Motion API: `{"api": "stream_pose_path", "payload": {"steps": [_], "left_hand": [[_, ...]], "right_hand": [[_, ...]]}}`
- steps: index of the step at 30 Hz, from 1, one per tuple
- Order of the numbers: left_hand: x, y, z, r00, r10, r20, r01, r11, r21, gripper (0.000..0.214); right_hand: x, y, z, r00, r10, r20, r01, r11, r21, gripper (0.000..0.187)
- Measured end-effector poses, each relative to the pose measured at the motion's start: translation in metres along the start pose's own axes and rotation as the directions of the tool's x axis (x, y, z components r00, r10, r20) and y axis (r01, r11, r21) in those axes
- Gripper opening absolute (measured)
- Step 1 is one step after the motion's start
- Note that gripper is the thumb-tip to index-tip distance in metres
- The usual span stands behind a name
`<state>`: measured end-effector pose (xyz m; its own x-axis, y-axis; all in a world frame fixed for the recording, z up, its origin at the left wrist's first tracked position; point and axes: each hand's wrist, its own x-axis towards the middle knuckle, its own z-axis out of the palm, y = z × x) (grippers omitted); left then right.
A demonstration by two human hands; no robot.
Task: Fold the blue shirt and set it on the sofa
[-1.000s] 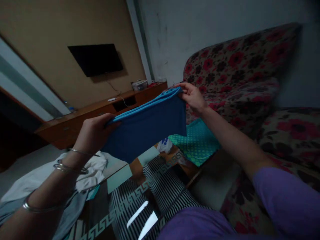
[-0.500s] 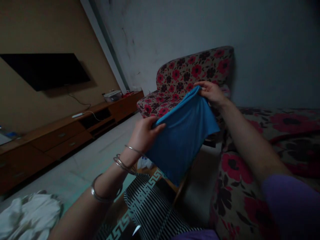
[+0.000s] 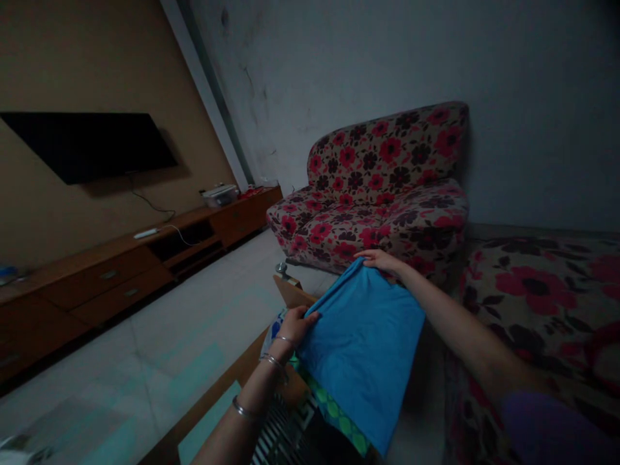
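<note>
A blue cloth [image 3: 361, 336] is stretched between my two hands and hangs down towards my lap. My left hand [image 3: 295, 326], with silver bangles on its wrist, pinches the cloth's near left corner. At the far corner my right hand [image 3: 380, 260] grips the upper edge between thumb and fingers. A green patterned edge [image 3: 334, 407] shows below the blue cloth. Black-and-white striped fabric [image 3: 271, 429] lies underneath, partly hidden by my left forearm and the cloth.
Ahead stands a floral sofa [image 3: 349, 213], with another floral seat [image 3: 542, 290] close on my right. A low wooden cabinet [image 3: 116, 271] runs along the left wall under a television [image 3: 92, 145]. Just past my left hand is a wooden table edge [image 3: 290, 292].
Both hands have lowered, and the blue cloth has spread out wider and lower. The view has shifted, showing more of the sofa and a wooden table edge.
</note>
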<state>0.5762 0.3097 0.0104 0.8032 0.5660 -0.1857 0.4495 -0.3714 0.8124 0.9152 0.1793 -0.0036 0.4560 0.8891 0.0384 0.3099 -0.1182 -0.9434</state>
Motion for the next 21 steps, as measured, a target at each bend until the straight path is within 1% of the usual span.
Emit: {"api": "stream_pose_path", "payload": {"steps": [2,5,7,10,15,18,21], "left_hand": [[0.006,-0.014,0.000,1.000,-0.016,-0.005,0.016,1.000,0.010,0.033],[0.014,-0.027,0.001,0.999,-0.032,0.000,0.032,0.998,0.059,0.026],[0.017,-0.033,0.002,0.999,-0.034,-0.003,0.034,0.992,0.120,0.022],[0.018,-0.039,0.004,1.000,-0.025,-0.009,0.027,0.983,0.184,0.023],[0.014,-0.041,0.001,1.000,0.009,-0.024,-0.005,0.990,0.138,0.024],[0.018,-0.041,-0.004,0.999,0.023,-0.027,-0.020,0.994,0.104,0.026],[0.026,-0.042,-0.009,1.000,-0.003,-0.007,0.004,0.989,0.149,0.025]], "right_hand": [[0.011,0.009,0.008,0.997,0.055,0.048,-0.055,0.998,0.003,0.048],[0.022,0.015,0.015,0.988,0.105,0.109,-0.106,0.994,-0.005,0.052],[0.027,0.019,0.020,0.987,0.117,0.114,-0.117,0.993,-0.010,0.049],[0.033,0.023,0.028,0.994,0.099,0.055,-0.098,0.995,-0.020,0.042],[0.040,0.030,0.033,0.994,0.057,-0.091,-0.063,0.996,-0.066,0.045],[0.043,0.031,0.038,0.987,0.029,-0.158,-0.049,0.991,-0.128,0.040],[0.047,0.033,0.049,0.977,0.014,-0.211,-0.063,0.971,-0.230,0.030]]}}
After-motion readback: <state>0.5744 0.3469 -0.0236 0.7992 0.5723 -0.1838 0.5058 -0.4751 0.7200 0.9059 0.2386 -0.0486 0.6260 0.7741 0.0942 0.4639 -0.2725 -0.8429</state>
